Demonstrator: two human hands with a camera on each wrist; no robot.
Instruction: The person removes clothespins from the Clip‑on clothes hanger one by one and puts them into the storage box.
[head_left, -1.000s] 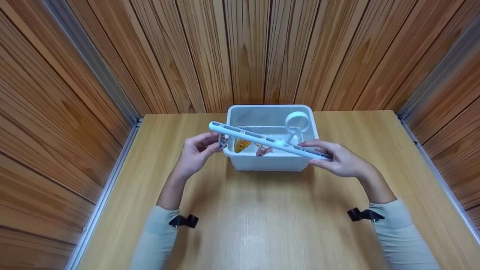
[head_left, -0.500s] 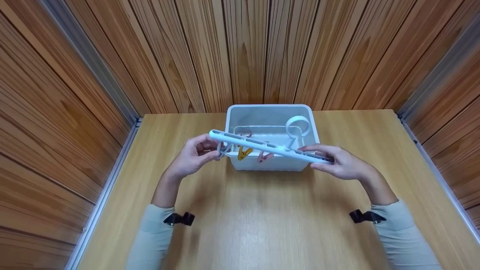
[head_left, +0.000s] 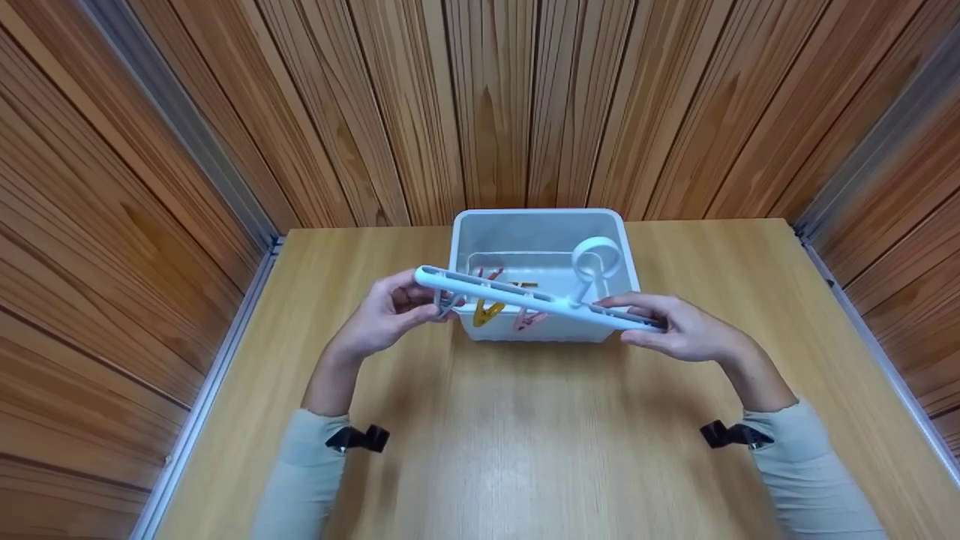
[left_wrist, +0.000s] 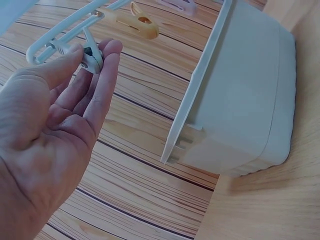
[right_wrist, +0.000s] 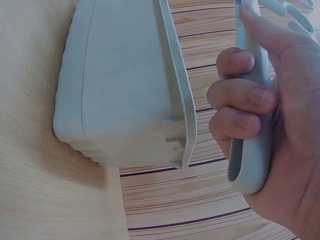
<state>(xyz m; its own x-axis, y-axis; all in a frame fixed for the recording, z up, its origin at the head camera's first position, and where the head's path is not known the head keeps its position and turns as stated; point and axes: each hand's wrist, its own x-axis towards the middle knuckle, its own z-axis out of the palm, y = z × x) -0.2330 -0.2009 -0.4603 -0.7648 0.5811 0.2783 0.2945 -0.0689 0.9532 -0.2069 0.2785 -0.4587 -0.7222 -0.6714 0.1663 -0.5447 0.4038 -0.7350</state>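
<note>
- Since the earlier frames, the white peg hanger (head_left: 536, 298) is drawn slightly nearer and lower, and the left hand (head_left: 390, 311) is shifted a little towards the left.
- At the left end of the hanger, a pale clip (left_wrist: 91, 56) is pinched between the left thumb and fingertips.
- A yellow peg (head_left: 487, 310) and a pink peg (head_left: 529, 318) are seen hanging under the bar, so pegs are judged to be left on it.
- Behind, the white bin (head_left: 622, 247) is set on the wooden table (head_left: 540, 450), close under the hanger, where the pegs could be caught on its rim.
- The hanger's right end is gripped by the right hand (head_left: 686, 330), fingers curled round the bar.
</note>
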